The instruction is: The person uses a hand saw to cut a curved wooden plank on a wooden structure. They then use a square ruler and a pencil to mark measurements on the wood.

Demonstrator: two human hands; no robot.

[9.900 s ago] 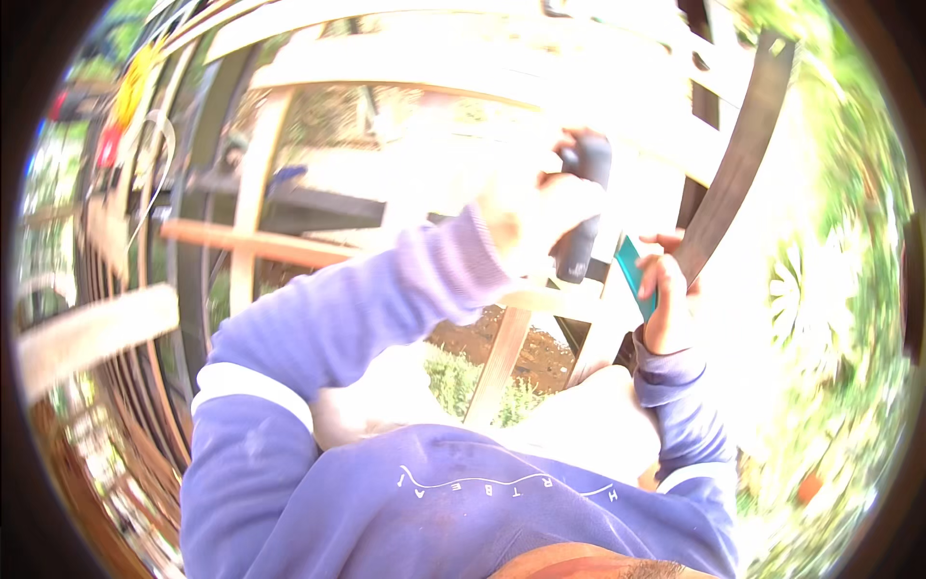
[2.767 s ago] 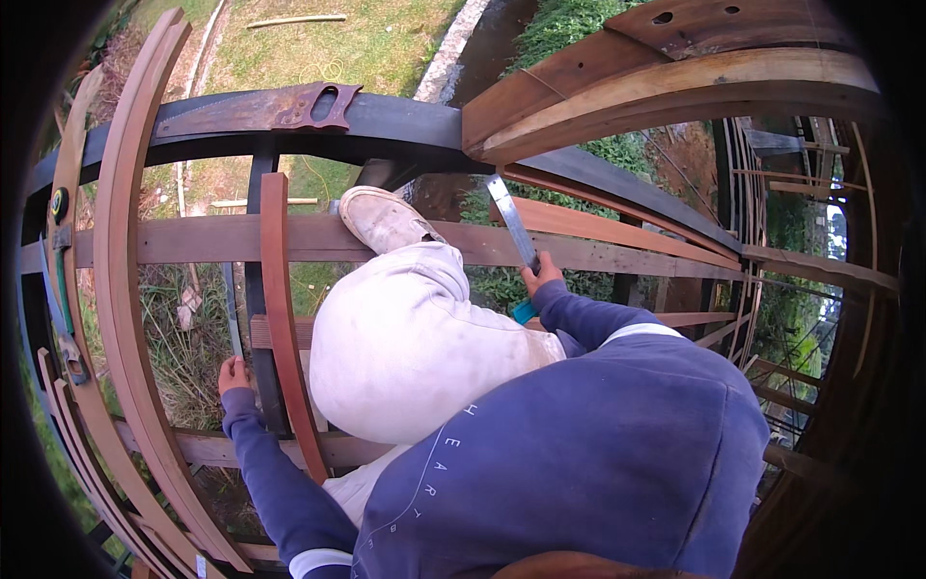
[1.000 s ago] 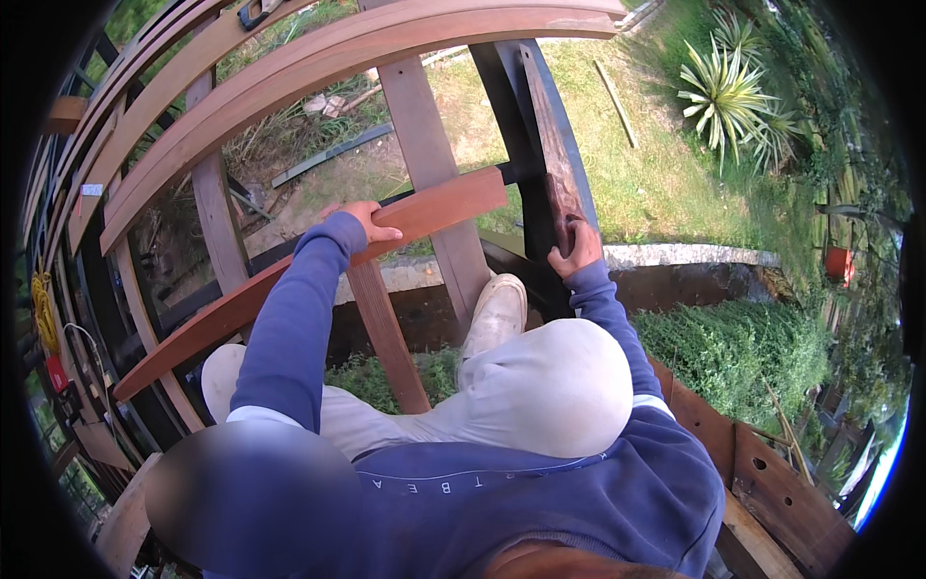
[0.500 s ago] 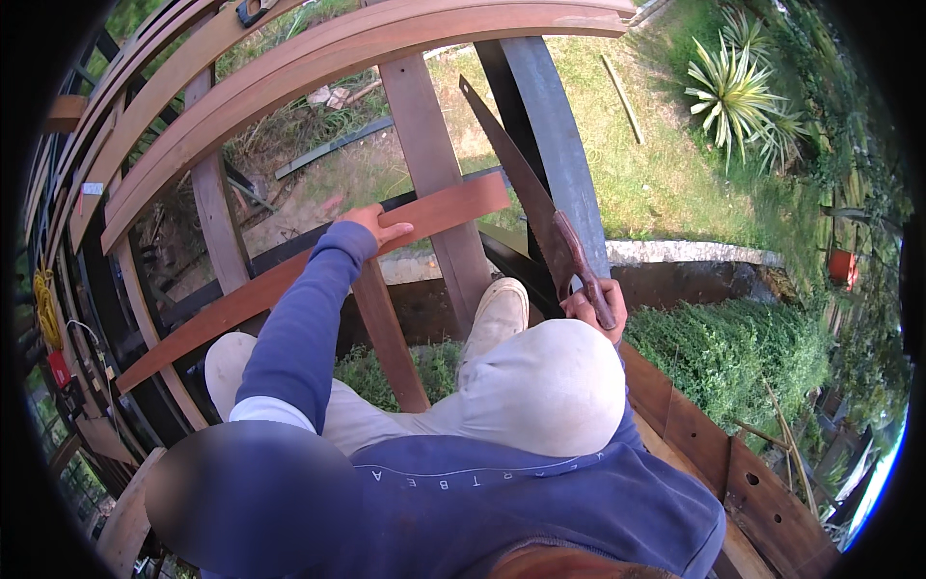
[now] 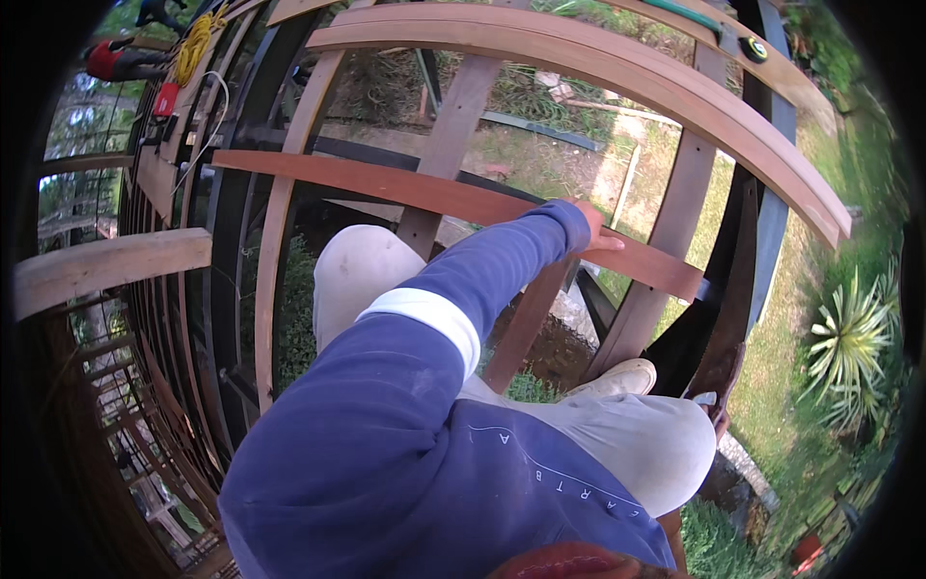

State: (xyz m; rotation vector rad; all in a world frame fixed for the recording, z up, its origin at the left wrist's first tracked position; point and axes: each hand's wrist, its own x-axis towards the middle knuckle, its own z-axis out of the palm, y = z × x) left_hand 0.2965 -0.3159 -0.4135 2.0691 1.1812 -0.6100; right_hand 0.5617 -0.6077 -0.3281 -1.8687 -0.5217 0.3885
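Observation:
A long reddish-brown wooden board (image 5: 386, 183) lies across the beams in front of my knees. My left hand (image 5: 590, 230) grips it toward its right end, thumb along the near face and fingers over the far edge; parts of the fingers are hidden. To the right of the board's end, a handsaw (image 5: 737, 289) stands with its blade pointing away from me, apart from the board. My right hand (image 5: 720, 419) is closed round the saw's brown handle, mostly hidden behind my knee.
Pale timber rails (image 5: 579, 48) curve across the far side, with a tape measure (image 5: 752, 48) beyond. A yellow cord coil (image 5: 200, 48) and a red object (image 5: 166, 99) lie at left. A person in red (image 5: 125, 63) is farther off. Gaps between beams drop to the ground below.
My view has swung left, so the board, the saw and both hands sit farther right. The left hand still grips the board, and the right still holds the saw.

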